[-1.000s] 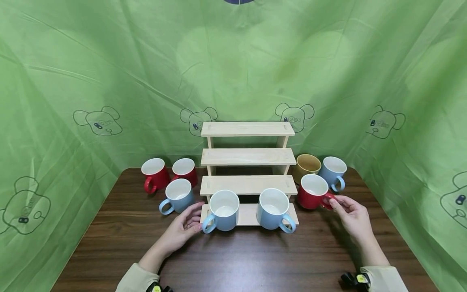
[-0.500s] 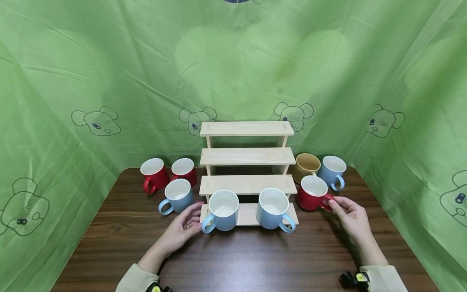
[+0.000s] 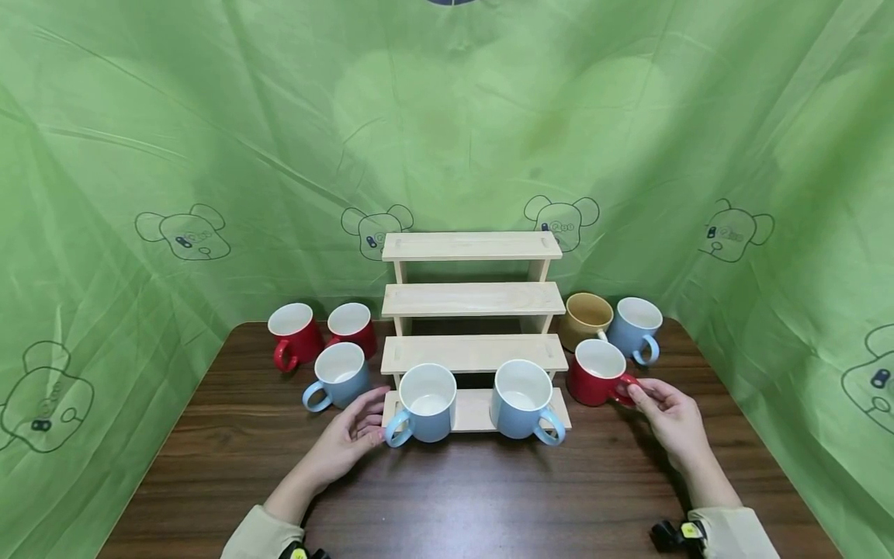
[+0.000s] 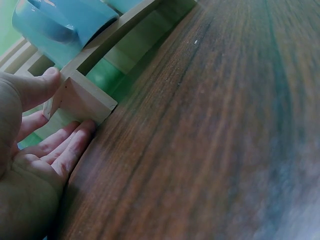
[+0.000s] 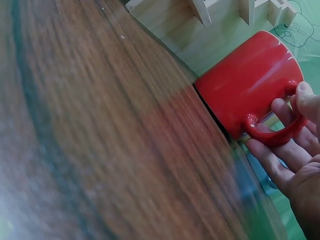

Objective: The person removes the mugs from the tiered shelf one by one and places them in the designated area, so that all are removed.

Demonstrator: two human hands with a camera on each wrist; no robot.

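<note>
My right hand (image 3: 673, 423) pinches the handle of a red mug (image 3: 592, 382) with a white inside, right of the tiered wooden stand (image 3: 475, 353). The mug is upright, its base at or just over the table; a tiny gap cannot be ruled out. My left hand (image 3: 345, 439) holds the left end of the stand's lowest step. In the left wrist view its thumb (image 4: 42, 89) is at the board's front corner and the other fingers lie by the side leg. Two light blue mugs, one left (image 3: 427, 404) and one right (image 3: 522, 400), stand on that step, handles outward.
Left of the stand are two red mugs (image 3: 296, 334) (image 3: 355, 330) and a blue mug (image 3: 342, 376). A yellow-brown mug (image 3: 585, 320) and another blue mug (image 3: 632, 330) stand behind the held one. A green curtain (image 3: 461, 140) encloses the dark wooden table (image 3: 461, 497).
The red mug in my right hand has come slightly nearer to me and lower. My left hand keeps its place at the stand, and the other mugs stay put.
</note>
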